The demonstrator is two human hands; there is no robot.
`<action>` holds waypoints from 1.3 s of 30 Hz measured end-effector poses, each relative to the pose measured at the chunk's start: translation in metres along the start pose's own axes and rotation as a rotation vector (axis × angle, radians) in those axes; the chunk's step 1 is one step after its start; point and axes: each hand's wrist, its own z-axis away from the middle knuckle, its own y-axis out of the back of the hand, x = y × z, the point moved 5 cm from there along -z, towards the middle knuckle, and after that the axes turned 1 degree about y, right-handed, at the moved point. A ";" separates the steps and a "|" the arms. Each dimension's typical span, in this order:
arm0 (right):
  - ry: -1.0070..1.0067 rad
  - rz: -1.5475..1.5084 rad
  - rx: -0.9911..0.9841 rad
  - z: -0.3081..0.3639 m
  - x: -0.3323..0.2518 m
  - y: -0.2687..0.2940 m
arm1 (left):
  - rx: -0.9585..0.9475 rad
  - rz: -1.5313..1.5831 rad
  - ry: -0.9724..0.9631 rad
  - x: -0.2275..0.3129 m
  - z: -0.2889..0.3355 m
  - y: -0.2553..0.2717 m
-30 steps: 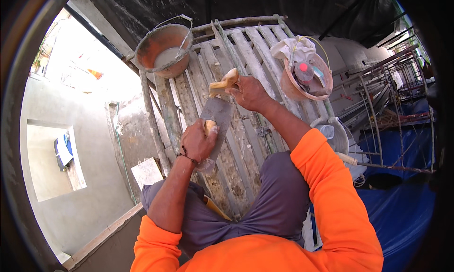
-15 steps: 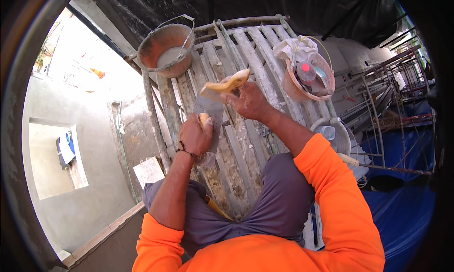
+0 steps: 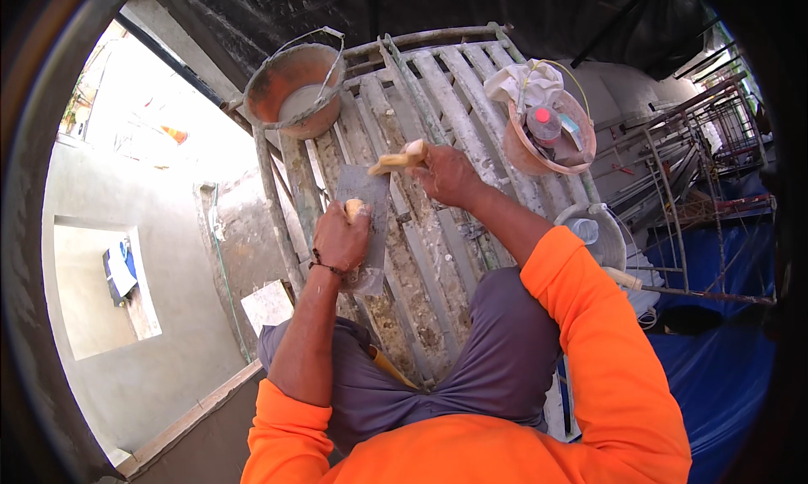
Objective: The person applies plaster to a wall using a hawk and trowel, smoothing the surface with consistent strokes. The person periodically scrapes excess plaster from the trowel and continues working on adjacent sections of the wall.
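Note:
My left hand (image 3: 338,238) is closed round the pale handle of a steel plastering trowel (image 3: 358,181). Its grey rectangular blade lies below my fist, pointing away from me, with whitish smears at the near end. In my closed right hand (image 3: 449,178) is a tan, slab-like piece (image 3: 393,162), seen almost edge-on, so its exact kind does not show. The tan piece's left end is over the far right corner of the trowel blade; whether they touch I cannot tell. Both hands are above the slatted platform (image 3: 429,257), in front of my knees.
A stained bucket (image 3: 296,88) with grey material in it stands at the far left of the platform. Far right, a pinkish bucket (image 3: 526,143) holds a red-capped bottle (image 3: 543,124) and white cloth. A grey bucket (image 3: 608,247) sits by my right knee. Scaffold frames (image 3: 682,206) rise beyond.
The tan piece has turned from its broad side to nearly edge-on, dropping nearer the trowel blade. My left hand and trowel have shifted slightly left. Both grips stay the same.

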 end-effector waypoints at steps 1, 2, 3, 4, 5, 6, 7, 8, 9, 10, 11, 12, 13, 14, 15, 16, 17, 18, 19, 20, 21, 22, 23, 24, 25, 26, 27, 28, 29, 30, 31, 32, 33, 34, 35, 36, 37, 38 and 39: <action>-0.099 0.112 0.019 -0.003 0.007 0.006 | -0.014 0.029 0.013 -0.002 -0.001 0.000; -0.136 0.218 0.039 -0.005 0.010 0.011 | -0.024 0.057 0.030 -0.005 -0.002 0.000; -0.114 0.088 0.091 -0.010 0.009 0.014 | 0.013 0.050 0.008 -0.005 -0.004 0.002; -0.119 -0.023 0.166 -0.014 0.008 0.018 | 0.044 0.039 -0.011 -0.006 -0.007 0.003; -0.171 -0.135 0.201 -0.015 0.010 0.018 | 0.062 0.022 -0.017 -0.008 -0.008 0.003; -0.159 -0.074 0.239 -0.019 0.006 0.017 | 0.029 0.161 0.043 -0.013 -0.008 0.000; -0.145 -0.224 0.265 -0.017 0.002 0.012 | -0.014 0.294 0.111 -0.018 -0.008 -0.005; -0.125 -0.374 0.282 -0.018 -0.002 0.008 | -0.051 0.429 0.173 -0.021 -0.011 -0.010; -0.037 -0.534 0.325 -0.017 -0.007 0.007 | -0.072 0.562 0.208 -0.022 -0.014 -0.014; -0.096 -0.518 0.288 -0.018 -0.009 -0.001 | -0.114 0.812 0.259 -0.023 -0.017 -0.019; -0.130 -0.467 0.249 -0.016 -0.011 -0.006 | -0.093 0.903 0.296 -0.024 -0.020 -0.022; -0.134 -0.427 0.228 -0.011 -0.014 -0.012 | -0.062 1.001 0.322 -0.026 -0.021 -0.023; -0.135 -0.387 0.201 -0.006 -0.017 -0.017 | -0.030 1.114 0.338 -0.027 -0.023 -0.025; -0.093 -0.474 0.186 -0.002 -0.021 -0.023 | -0.042 1.225 0.363 -0.029 -0.027 -0.024; -0.061 -0.434 0.145 0.004 -0.025 -0.028 | 0.030 1.255 0.352 -0.032 -0.028 -0.021; -0.064 -0.385 0.091 0.011 -0.028 -0.034 | 0.110 1.265 0.381 -0.036 -0.029 -0.017; -0.068 -0.336 0.042 0.015 -0.029 -0.038 | 0.187 1.280 0.402 -0.040 -0.031 -0.013; -0.105 -0.352 -0.009 0.018 -0.027 -0.042 | 0.214 1.289 0.380 -0.042 -0.033 -0.008; -0.144 -0.368 -0.059 0.022 -0.025 -0.044 | 0.246 1.321 0.392 -0.044 -0.035 -0.005; -0.184 -0.384 -0.113 0.025 -0.023 -0.045 | 0.278 1.352 0.407 -0.047 -0.036 -0.002; -0.192 -0.422 -0.159 0.028 -0.021 -0.045 | 0.312 1.383 0.424 -0.049 -0.036 0.000; -0.159 -0.364 -0.157 0.028 -0.020 -0.040 | 0.383 1.334 0.447 -0.052 -0.036 0.004; -0.093 -0.328 -0.143 0.027 -0.020 -0.035 | 0.400 1.347 0.417 -0.052 -0.037 0.008; -0.009 -0.299 -0.123 0.026 -0.021 -0.029 | 0.417 1.362 0.385 -0.052 -0.038 0.012; -0.036 -0.327 -0.092 0.023 -0.018 -0.026 | 0.438 1.375 0.371 -0.052 -0.039 0.014; -0.045 -0.362 -0.053 0.019 -0.016 -0.024 | 0.450 1.378 0.350 -0.051 -0.039 0.016; -0.056 -0.396 -0.012 0.015 -0.014 -0.022 | 0.462 1.378 0.347 -0.050 -0.039 0.016; -0.021 -0.475 0.025 0.009 -0.015 -0.024 | 0.470 1.380 0.334 -0.049 -0.039 0.016; 0.008 -0.553 0.066 0.005 -0.016 -0.025 | 0.452 1.378 0.344 -0.048 -0.040 0.014; 0.033 -0.629 0.112 0.003 -0.017 -0.027 | 0.430 1.378 0.342 -0.047 -0.041 0.011; 0.093 -0.704 0.161 0.004 -0.017 -0.025 | 0.409 1.384 0.314 -0.045 -0.043 0.009; -0.035 -0.672 0.032 0.004 -0.014 -0.035 | 0.419 1.370 0.322 -0.046 -0.044 0.008; -0.037 -0.562 -0.044 0.005 -0.013 -0.038 | 0.434 1.358 0.309 -0.047 -0.045 0.008; -0.039 -0.454 -0.122 0.013 -0.013 -0.038 | 0.442 1.346 0.308 -0.049 -0.045 0.009; -0.026 -0.342 -0.206 0.020 -0.012 -0.037 | 0.458 1.367 0.300 -0.052 -0.046 0.011; -0.111 -0.271 -0.322 0.023 -0.008 -0.036 | 0.467 1.392 0.304 -0.056 -0.047 0.014; -0.137 -0.258 -0.345 0.024 -0.007 -0.031 | 0.491 1.406 0.343 -0.060 -0.048 0.015; -0.165 -0.245 -0.365 0.022 -0.008 -0.027 | 0.497 1.460 0.289 -0.059 -0.050 0.016; -0.233 -0.215 -0.396 0.021 -0.009 -0.024 | 0.516 1.503 0.270 -0.059 -0.051 0.017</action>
